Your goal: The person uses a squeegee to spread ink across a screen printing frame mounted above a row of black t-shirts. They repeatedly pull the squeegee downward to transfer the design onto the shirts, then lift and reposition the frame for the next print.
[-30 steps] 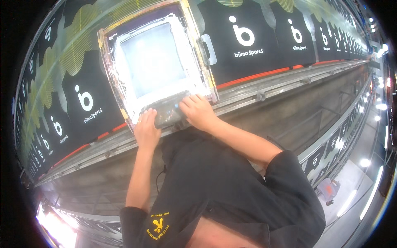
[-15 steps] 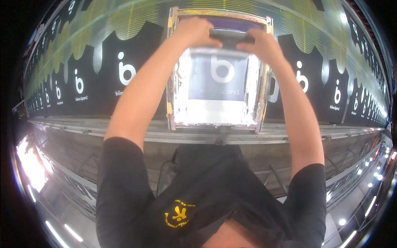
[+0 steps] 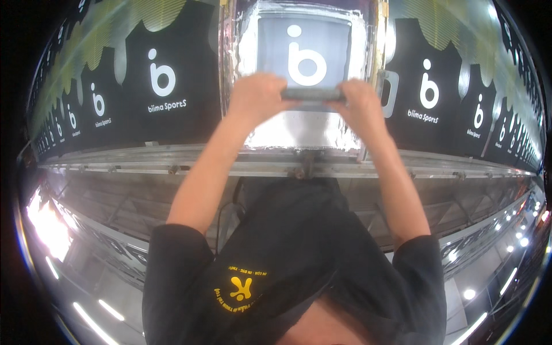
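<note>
A printing screen in a worn frame (image 3: 371, 52), streaked pale around its edges, lies on the long table in front of me; a white logo shows on its grey middle. Across the lower middle of the screen is a dark grey squeegee (image 3: 312, 94). My left hand (image 3: 257, 96) grips its left end and my right hand (image 3: 359, 100) grips its right end, both slightly blurred. A pale handle (image 3: 389, 92) sticks out beside the frame's right side.
Black garment panels (image 3: 169, 123) with white logos line the table to both sides, among yellowish lined patches. A metal rail (image 3: 201, 170) runs along the near edge, at my body. Below are metal struts, another row of panels and bright lights.
The squeegee went from the screen's near end to its far end half a second ago, and is now back toward me, in both hands. My view has also turned, levelling the table.
</note>
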